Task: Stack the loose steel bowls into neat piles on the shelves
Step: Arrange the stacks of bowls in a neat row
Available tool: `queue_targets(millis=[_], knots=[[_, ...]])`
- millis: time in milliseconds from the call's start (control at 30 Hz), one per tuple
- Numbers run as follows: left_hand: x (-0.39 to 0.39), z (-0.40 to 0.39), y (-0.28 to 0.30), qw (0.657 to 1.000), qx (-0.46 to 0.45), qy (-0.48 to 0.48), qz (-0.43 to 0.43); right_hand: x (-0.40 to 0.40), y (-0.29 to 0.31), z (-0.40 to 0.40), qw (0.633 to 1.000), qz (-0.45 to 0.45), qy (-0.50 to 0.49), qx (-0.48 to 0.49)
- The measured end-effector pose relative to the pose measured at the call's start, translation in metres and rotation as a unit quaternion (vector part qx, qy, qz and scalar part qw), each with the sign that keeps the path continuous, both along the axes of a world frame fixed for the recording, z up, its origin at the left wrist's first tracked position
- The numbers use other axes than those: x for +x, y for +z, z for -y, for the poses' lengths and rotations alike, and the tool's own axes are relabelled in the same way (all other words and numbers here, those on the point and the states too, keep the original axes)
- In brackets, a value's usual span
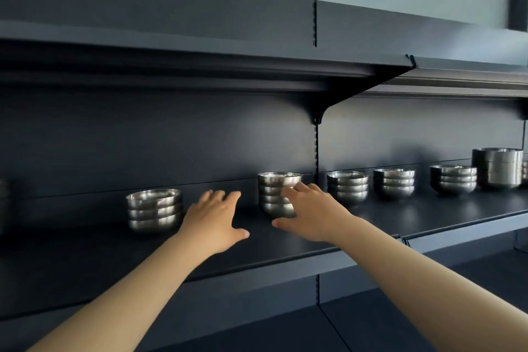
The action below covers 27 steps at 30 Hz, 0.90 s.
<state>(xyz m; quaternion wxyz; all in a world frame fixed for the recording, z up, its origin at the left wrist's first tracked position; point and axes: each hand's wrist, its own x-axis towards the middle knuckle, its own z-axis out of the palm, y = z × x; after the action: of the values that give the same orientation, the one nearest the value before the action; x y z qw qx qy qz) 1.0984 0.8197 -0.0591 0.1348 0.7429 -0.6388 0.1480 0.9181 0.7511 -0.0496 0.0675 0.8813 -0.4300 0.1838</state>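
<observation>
Left hand [213, 221]: I am holding it open, fingers spread, gripping nothing.
Right hand [308, 213]: I am reaching, fingers relaxed, fingertips at the middle pile [275, 194].
Other piles: left pile [154, 210] sitting just left of my left hand.

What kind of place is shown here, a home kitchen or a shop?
Probably a shop or storeroom, not a home kitchen. The dark metal shelf hangs on a bracket from a slotted upright, retail style, and many identical steel bowl piles stand along it in a row.
</observation>
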Motion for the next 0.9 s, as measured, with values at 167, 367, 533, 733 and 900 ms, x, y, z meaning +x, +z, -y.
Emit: queue_targets(millis=[167, 367, 533, 733, 900], knots=[[-0.034, 0.012, -0.004, 0.999, 0.0, 0.039, -0.008, -0.025, 0.003, 0.02, 0.999, -0.006, 0.043, -0.014], [-0.071, 0.02, -0.003, 0.997, -0.012, 0.072, -0.017, -0.05, 0.007, 0.036, 0.996, -0.017, 0.079, -0.022], [-0.089, 0.024, -0.004, 0.997, -0.004, 0.078, -0.01, -0.067, 0.005, 0.046, 0.996, -0.015, 0.091, -0.01], [-0.092, 0.032, 0.0, 0.998, -0.004, 0.069, 0.0, -0.076, 0.001, 0.053, 0.997, -0.014, 0.074, -0.008], [-0.1, 0.043, 0.002, 0.999, -0.009, 0.05, 0.001, -0.087, 0.001, 0.062, 0.998, -0.009, 0.063, -0.013]])
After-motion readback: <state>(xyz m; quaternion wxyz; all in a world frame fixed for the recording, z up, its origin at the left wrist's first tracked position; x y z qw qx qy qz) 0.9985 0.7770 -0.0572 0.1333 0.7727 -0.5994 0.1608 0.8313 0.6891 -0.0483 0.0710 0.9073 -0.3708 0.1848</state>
